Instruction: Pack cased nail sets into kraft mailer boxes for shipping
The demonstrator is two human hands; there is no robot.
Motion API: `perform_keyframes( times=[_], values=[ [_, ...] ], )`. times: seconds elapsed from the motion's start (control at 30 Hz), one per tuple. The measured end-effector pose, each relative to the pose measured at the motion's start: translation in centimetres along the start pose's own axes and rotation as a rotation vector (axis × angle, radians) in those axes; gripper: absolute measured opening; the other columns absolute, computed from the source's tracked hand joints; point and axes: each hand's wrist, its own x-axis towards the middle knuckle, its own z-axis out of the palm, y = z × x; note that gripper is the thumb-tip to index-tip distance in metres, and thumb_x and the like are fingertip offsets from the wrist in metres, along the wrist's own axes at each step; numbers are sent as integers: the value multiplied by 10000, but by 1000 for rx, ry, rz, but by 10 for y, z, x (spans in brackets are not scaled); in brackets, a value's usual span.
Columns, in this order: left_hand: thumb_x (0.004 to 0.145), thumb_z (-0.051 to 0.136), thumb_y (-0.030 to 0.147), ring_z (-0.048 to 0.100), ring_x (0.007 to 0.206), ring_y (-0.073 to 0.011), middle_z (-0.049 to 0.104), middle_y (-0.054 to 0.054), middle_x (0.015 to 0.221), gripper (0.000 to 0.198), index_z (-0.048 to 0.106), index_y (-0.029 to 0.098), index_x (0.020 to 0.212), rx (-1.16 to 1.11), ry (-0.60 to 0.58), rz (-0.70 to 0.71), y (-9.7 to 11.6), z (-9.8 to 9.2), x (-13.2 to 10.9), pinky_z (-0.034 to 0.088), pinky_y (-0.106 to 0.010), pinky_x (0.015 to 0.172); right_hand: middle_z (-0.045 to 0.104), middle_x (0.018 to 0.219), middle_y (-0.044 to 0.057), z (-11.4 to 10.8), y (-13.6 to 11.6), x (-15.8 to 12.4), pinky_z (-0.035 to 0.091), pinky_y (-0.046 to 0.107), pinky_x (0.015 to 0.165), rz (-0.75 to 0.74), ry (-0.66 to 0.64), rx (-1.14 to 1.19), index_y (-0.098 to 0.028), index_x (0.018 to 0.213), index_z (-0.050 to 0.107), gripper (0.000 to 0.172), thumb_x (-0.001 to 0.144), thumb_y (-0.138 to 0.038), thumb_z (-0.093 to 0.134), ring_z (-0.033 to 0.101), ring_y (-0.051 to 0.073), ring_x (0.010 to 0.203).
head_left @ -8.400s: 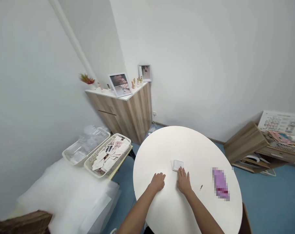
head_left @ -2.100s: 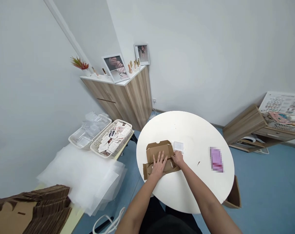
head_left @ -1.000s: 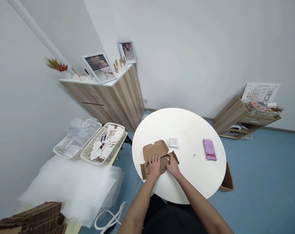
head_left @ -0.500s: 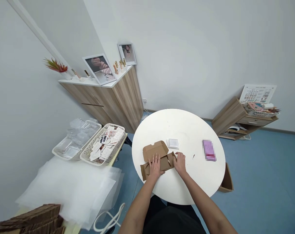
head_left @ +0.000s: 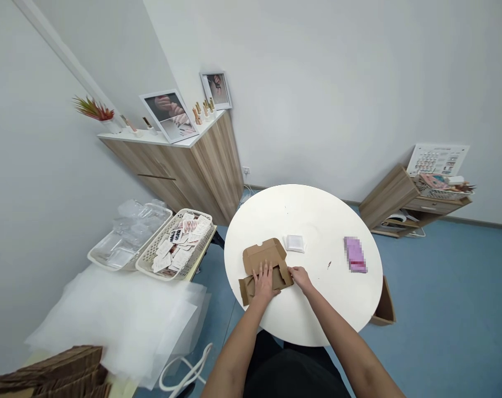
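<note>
A partly folded brown cardboard box [head_left: 262,255] lies on the round white table [head_left: 313,210], its lid panel spread away from me. My left hand [head_left: 263,283] rests flat on the box's near part, fingers stretched out and apart. At the right end of the box, my right hand [head_left: 302,278] has its fingers closed on the end flap, which is folded inward; the fingertips are partly hidden. Just beyond the box sits a small stack of clear, whitish flat packets [head_left: 294,243]. A purple pixelated item [head_left: 355,255] lies to the right.
On the left, a side table bears a basket of printed cards [head_left: 180,249], a basket of clear plastic cases [head_left: 130,237], white translucent sheets [head_left: 118,320] and stacked flattened cardboard [head_left: 60,376]. An open carton [head_left: 386,304] stands on the floor to the right.
My right hand has moved slightly left and turned the box's right end flap from upright to inward. My left hand stays flat on the box.
</note>
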Motion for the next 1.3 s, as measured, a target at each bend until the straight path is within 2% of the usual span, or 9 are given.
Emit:
perform_keyframes(
  times=[0.13, 0.3, 0.6, 0.8, 0.93, 1.13, 1.3],
  values=[
    [627, 739, 459, 54, 1454, -389, 126, -159, 1590, 1152, 66, 199, 1525, -11, 13, 9, 0, -2, -2, 49, -640, 1134, 720, 883, 50, 8, -7, -3, 416, 225, 626, -32, -21, -123, -199, 810, 667, 147, 766, -334, 632, 660, 184, 824],
    [618, 747, 464, 23, 1462, -364, 85, -162, 1593, 1188, 39, 173, 1527, -11, -11, 2, 1, -4, -3, 30, -626, 1143, 705, 928, 69, 8, -15, -1, 412, 246, 611, 11, -19, -299, -203, 840, 630, 224, 757, -407, 668, 665, 203, 837],
    [547, 766, 560, -68, 1448, -398, 6, -200, 1589, 1301, 12, 149, 1525, 8, 1, -14, -1, -2, 6, -12, -656, 1119, 706, 939, 77, 2, -21, 9, 436, 263, 600, 59, -58, -307, -198, 821, 599, 274, 722, -418, 729, 680, 217, 839],
    [497, 776, 593, -172, 1430, -388, -39, -172, 1593, 1367, -11, 162, 1528, 77, -4, -25, -3, 4, 11, -105, -689, 1083, 706, 992, 83, -3, -25, 14, 454, 259, 604, 96, -79, -331, -187, 847, 601, 289, 720, -407, 739, 684, 220, 885],
    [492, 795, 572, -200, 1420, -391, -44, -147, 1595, 1362, 6, 181, 1531, 118, 12, 4, -4, 11, 7, -116, -698, 1077, 703, 1005, 97, -6, -27, 19, 469, 261, 617, 112, -85, -402, -182, 884, 610, 300, 732, -412, 727, 687, 218, 886],
    [527, 788, 559, -205, 1423, -379, -30, -134, 1598, 1315, 26, 184, 1532, 138, 76, 38, -2, 22, 0, -97, -720, 1071, 686, 1045, 125, -4, -28, 23, 483, 289, 670, 74, -78, -493, -166, 975, 615, 315, 751, -368, 706, 678, 250, 937],
    [544, 785, 534, -149, 1439, -385, 0, -139, 1598, 1289, 38, 182, 1533, 131, 76, 43, -3, 22, 2, -82, -712, 1083, 671, 1062, 145, 1, -30, 16, 470, 304, 721, -15, -52, -568, -150, 1023, 614, 239, 798, -232, 616, 661, 257, 979]
  ],
)
